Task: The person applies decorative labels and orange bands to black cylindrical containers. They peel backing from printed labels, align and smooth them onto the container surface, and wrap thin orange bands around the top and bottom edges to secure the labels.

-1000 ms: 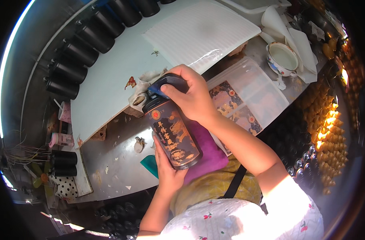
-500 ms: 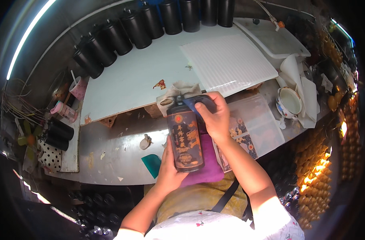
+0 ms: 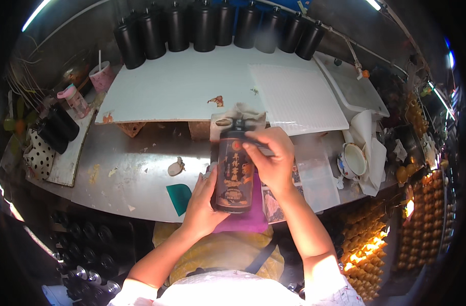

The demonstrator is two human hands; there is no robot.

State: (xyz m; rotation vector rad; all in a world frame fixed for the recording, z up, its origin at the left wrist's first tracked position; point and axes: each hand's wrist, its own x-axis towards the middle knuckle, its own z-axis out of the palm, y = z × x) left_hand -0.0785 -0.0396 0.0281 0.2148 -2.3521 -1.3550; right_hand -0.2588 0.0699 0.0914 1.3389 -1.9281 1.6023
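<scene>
A black bottle (image 3: 235, 179) with a gold and orange printed decal stands nearly upright in front of me. My left hand (image 3: 205, 203) is wrapped round its lower left side. At the bottle's right shoulder, my right hand (image 3: 274, 155) is closed in a pinch; a dark edge shows under its fingers, but the thing itself is mostly hidden. Behind the bottle's neck lies a stained whitish cloth (image 3: 248, 113) at the board's front edge. A purple cloth (image 3: 248, 223) lies beneath the bottle, and a green flat scraper (image 3: 179, 198) rests left of my left hand.
Several black bottles (image 3: 205, 30) line the back of a white board (image 3: 182, 92). A ribbed white sheet (image 3: 299, 99) covers its right part. Decal sheets (image 3: 272, 204) lie right of the bottle, near an enamel mug (image 3: 353, 160). Two black bottles (image 3: 59, 127) lie at left by a pink cup (image 3: 101, 76).
My view has shifted, so the back row of bottles sits lower in it. My right hand's fingers have drawn in over the bottle's shoulder, covering the dark blue piece that showed before.
</scene>
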